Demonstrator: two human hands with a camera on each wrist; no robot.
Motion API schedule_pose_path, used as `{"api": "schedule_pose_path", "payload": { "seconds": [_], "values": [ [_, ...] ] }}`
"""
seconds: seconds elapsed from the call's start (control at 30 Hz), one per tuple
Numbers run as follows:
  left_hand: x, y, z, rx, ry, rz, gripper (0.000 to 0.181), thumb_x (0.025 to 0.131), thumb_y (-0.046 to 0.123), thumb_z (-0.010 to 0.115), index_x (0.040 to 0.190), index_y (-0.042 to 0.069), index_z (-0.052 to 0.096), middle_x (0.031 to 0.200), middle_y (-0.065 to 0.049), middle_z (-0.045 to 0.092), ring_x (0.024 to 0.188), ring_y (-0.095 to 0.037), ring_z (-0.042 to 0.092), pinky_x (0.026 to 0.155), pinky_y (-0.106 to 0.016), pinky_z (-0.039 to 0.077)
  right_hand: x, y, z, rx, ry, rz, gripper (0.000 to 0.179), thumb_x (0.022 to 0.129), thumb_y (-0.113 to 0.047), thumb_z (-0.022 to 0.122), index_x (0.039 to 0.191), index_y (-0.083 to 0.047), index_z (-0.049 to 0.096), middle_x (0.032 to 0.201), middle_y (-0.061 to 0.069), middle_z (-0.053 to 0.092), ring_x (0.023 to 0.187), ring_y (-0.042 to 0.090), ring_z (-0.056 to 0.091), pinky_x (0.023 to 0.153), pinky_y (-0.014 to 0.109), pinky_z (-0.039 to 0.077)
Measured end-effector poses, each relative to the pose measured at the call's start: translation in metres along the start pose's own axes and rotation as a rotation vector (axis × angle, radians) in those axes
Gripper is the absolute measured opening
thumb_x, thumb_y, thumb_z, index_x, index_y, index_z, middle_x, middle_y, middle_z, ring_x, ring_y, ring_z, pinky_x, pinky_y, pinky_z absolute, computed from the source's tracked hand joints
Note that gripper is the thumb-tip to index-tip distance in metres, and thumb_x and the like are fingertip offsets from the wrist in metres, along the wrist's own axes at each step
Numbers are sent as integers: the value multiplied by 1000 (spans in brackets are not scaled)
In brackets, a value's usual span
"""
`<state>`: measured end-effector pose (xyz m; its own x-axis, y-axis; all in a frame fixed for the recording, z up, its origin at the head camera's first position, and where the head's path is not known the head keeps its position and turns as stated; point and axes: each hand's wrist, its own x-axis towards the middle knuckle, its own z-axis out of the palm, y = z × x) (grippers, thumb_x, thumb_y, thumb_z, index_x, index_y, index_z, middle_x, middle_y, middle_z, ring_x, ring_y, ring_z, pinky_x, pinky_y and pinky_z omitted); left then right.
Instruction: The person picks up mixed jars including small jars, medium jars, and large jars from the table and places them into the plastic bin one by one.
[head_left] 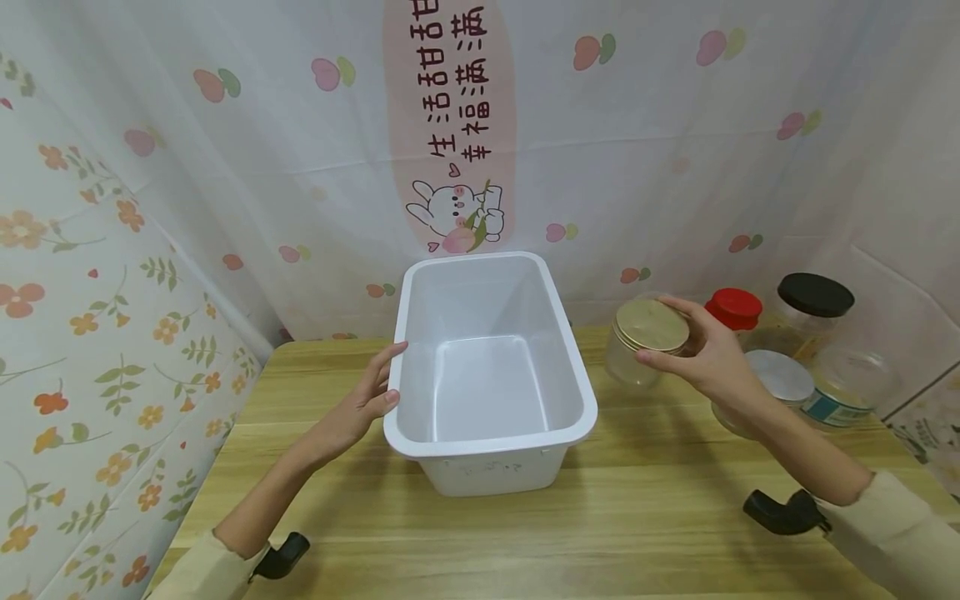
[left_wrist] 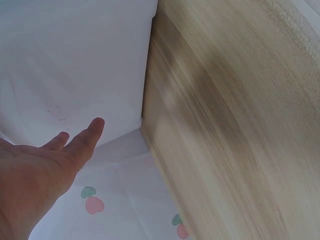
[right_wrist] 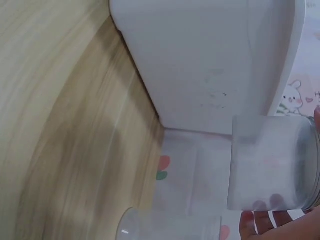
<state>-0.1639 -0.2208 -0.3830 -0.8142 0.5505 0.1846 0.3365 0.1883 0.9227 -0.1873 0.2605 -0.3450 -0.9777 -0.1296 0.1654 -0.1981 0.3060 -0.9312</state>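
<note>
Currently, head view, my right hand (head_left: 708,354) gripping a gold-lidded jar (head_left: 647,333) right of the white bin (head_left: 491,446), my left hand (head_left: 358,410) at its left rim, left wrist view, fingers (left_wrist: 86,142) extended beside the bin, right wrist view, fingertips on the jar.

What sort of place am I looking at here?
Perhaps a curtained-off tabletop workspace, likely indoors: white fabric-like curtains printed with colourful fruit and flowers hang behind and beside a yellowish wood-grain table, where a white rectangular plastic tub stands.
</note>
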Motion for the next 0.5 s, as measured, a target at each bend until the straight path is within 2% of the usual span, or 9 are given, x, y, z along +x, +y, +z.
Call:
{"api": "schedule_pose_path", "payload": {
  "seconds": [0.27,0.5],
  "values": [
    [1,-1,-1,2,-1,10,61,110,28,40,161,22,7,157,-30,20,134,-54,36,98,-57,41,5,-9,4,-75,4,-17,83,89,-22,81,157,-20,34,134,7,52,103,25,58,79,28,52],
    [0,-1,-1,-2,-7,-1,61,110,28,40,162,25,7,159,-26,19,136,-52,34,99,-61,39,13,-17,6,-15,-5,-139,80,86,-1,81,154,-11,39,139,9,50,114,21,53,87,22,49]
  ]
}}
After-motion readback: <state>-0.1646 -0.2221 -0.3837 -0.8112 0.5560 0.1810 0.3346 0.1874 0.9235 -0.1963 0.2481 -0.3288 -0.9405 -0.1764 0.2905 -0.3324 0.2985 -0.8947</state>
